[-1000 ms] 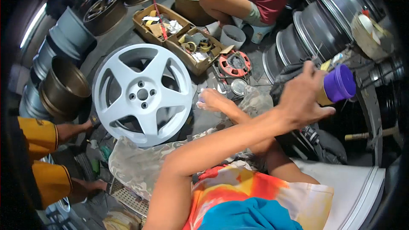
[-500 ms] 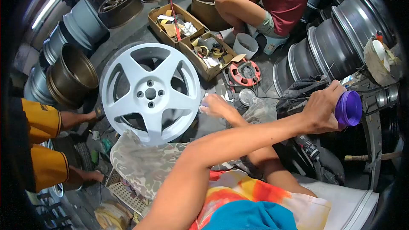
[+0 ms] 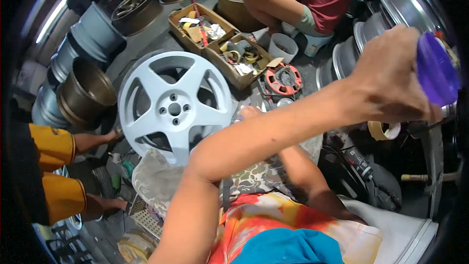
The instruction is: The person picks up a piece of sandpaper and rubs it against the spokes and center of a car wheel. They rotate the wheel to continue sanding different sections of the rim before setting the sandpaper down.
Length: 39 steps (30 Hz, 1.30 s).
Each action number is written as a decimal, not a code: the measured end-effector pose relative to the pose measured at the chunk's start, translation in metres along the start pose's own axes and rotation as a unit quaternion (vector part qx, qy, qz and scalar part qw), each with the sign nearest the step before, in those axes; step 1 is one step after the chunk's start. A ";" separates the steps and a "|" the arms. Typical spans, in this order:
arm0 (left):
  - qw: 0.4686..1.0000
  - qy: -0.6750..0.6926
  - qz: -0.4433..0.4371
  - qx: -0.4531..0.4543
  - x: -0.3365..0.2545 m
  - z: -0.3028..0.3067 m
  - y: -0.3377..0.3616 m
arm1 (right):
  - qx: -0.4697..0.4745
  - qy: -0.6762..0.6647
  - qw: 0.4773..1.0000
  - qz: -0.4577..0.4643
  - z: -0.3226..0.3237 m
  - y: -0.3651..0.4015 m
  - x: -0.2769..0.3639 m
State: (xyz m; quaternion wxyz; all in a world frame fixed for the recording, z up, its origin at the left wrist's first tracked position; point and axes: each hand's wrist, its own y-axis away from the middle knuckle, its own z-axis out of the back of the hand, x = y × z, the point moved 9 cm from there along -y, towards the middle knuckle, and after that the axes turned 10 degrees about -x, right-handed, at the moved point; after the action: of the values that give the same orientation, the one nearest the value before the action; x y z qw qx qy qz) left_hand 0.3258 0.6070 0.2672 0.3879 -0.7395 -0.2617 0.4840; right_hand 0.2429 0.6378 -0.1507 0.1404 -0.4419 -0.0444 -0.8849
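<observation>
My left arm reaches across to the right. Its hand (image 3: 393, 76) is closed on a purple plastic tub (image 3: 437, 71), tilted on its side and slightly blurred. Under that forearm, my right hand (image 3: 251, 113) is beside the right rim of a pale grey five-spoke wheel rim (image 3: 174, 109). Mostly the back of this hand shows, its fingers curled around a small whitish thing; the forearm hides the rest. The rim lies face up in front of me, with a camouflage cloth (image 3: 156, 173) at its near edge.
Two cardboard boxes (image 3: 215, 49) hold tape rolls and scraps. A red cable reel (image 3: 283, 79) and a grey bucket (image 3: 282, 48) stand nearby. A person in a maroon shirt (image 3: 325, 0) sits by a bronze rim (image 3: 234, 7); another in yellow shorts (image 3: 61, 176) stands left. Stacked rims (image 3: 88, 34) flank both sides.
My left hand has moved up and right, closer to the camera, with the purple tub. The left forearm now covers more of my right hand, which stays by the rim.
</observation>
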 end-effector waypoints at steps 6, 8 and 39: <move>0.956 -0.234 0.132 0.116 0.031 0.115 0.054 | -0.050 0.122 0.955 0.264 -0.037 -0.020 -0.002; 0.939 -0.270 0.175 0.118 0.040 0.156 0.079 | 0.219 0.293 0.920 0.139 -0.057 -0.009 -0.021; 0.535 -0.738 0.310 -0.270 -0.286 0.582 0.368 | 0.242 0.206 0.940 0.121 -0.060 0.018 -0.006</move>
State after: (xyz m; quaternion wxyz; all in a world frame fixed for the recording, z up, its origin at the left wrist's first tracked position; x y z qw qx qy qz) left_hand -0.3177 0.3683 -0.0245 -0.3356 -0.2242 -0.3281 0.8541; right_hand 0.2060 0.6094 -0.1927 0.3550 -0.2044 -0.1736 -0.8956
